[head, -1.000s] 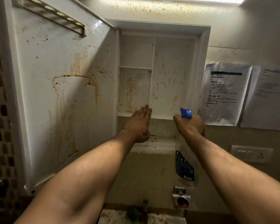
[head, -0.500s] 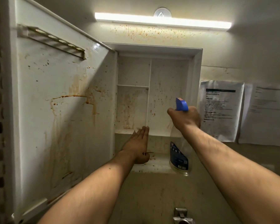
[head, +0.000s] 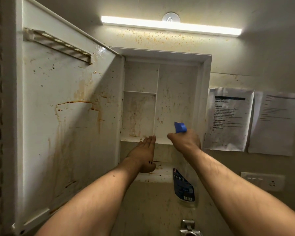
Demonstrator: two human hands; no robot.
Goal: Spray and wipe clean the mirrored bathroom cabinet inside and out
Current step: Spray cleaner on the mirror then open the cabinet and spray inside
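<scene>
The mirrored cabinet [head: 162, 56] hangs open at 12 o'clock, its door [head: 66, 120] swung wide to 9 o'clock, with a slotted rack [head: 58, 44] across the door's upper inside face. A thin upright divider splits the inside. To the left are two small compartments stacked either side of a short shelf [head: 140, 92], to the right one tall compartment, and a wide lower ledge [head: 158, 174] runs beneath them all. What they hold is brown spatter and dried runs, thickest in the lower-left compartment and on the door.

The right grip [head: 186, 140] is curled round the neck of the spray bottle [head: 184, 186]. The bottle's blue nozzle [head: 180, 127] stands above the knuckles in front of the tall compartment, and its clear body and dark label hang down toward 6 o'clock. The left grip [head: 143, 154] is flat, fingers straight and together, holding nothing (whether its tips touch the shelf edge I cannot tell).

Two paper sheets [head: 228, 118] hang on the wall at 3 o'clock. A wall socket [head: 262, 181] sits at 4 o'clock and a light strip [head: 170, 25] at 12.
</scene>
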